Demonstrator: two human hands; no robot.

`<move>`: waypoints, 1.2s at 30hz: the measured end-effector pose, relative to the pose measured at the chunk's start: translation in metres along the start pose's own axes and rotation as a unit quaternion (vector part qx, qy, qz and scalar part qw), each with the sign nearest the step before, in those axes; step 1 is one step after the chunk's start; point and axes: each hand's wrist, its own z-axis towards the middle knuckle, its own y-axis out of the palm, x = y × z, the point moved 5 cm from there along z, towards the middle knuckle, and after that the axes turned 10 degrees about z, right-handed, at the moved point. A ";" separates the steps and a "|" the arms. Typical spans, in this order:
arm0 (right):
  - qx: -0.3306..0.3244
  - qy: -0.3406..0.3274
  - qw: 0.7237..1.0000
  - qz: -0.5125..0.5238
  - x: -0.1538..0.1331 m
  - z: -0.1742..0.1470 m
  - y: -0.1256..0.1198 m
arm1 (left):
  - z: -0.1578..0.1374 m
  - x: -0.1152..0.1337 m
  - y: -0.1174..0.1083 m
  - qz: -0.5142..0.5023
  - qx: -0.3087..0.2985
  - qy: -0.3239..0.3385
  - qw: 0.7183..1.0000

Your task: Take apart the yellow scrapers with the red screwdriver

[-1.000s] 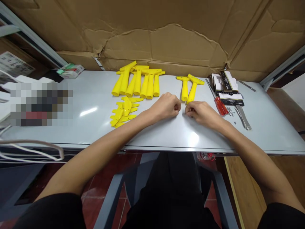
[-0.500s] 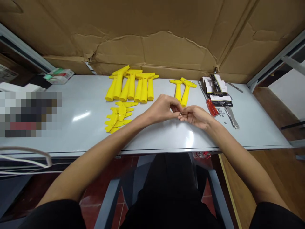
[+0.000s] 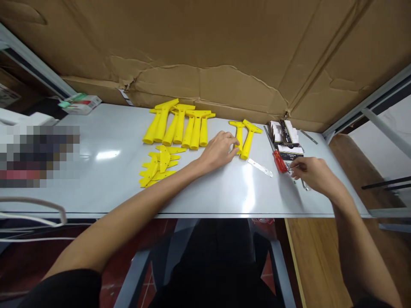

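Observation:
My left hand (image 3: 221,149) rests on the table with fingers curled but apart, nothing visible in it. Just beyond its fingertips lie two yellow T-shaped scraper handles (image 3: 248,143). A thin metal strip (image 3: 260,168), like a blade, lies flat to the right of that hand. My right hand (image 3: 310,172) hovers over small silvery screws (image 3: 288,166), its fingertips pinched; whatever is in them is too small to make out. To its left is a red-handled screwdriver (image 3: 279,161). Another metal strip (image 3: 306,185) is partly hidden below the right hand.
Several yellow scraper handles (image 3: 180,126) stand grouped left of centre, with a pile of flat yellow blade covers (image 3: 159,166) before them. Small blade boxes (image 3: 285,134) are stacked at the back right. A cardboard wall (image 3: 199,85) closes off the back of the table (image 3: 205,201).
My hands were together in the middle and have parted. The right hand moved right to the screws; the left stayed near the handles. A metal strip now shows on the table between them.

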 end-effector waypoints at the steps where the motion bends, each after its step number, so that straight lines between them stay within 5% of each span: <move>1: 0.029 0.017 0.998 -0.046 0.011 0.004 -0.009 | 0.005 0.001 0.004 0.027 0.000 -0.014 1.000; 10: 0.053 -0.006 0.991 -0.123 0.031 0.022 0.000 | 0.027 0.022 0.012 0.091 -0.039 -0.097 0.990; 13: 0.115 -0.055 0.980 -0.152 0.020 0.009 0.001 | 0.019 0.027 0.007 0.106 -0.032 -0.087 0.990; 16: 0.150 -0.134 0.967 -0.158 -0.011 -0.002 0.023 | -0.002 0.036 0.001 0.120 -0.021 -0.061 0.991; 22: -0.015 -0.088 0.988 -0.130 -0.053 0.001 0.087 | -0.088 0.038 -0.021 0.097 0.055 -0.002 0.994; 27: -0.023 -0.076 0.993 -0.088 -0.044 -0.001 0.087 | -0.154 0.012 -0.049 0.059 0.210 -0.063 0.974; 36: 0.006 -0.071 0.993 -0.099 -0.057 0.001 0.090 | -0.171 0.032 -0.020 -0.013 0.227 -0.003 0.974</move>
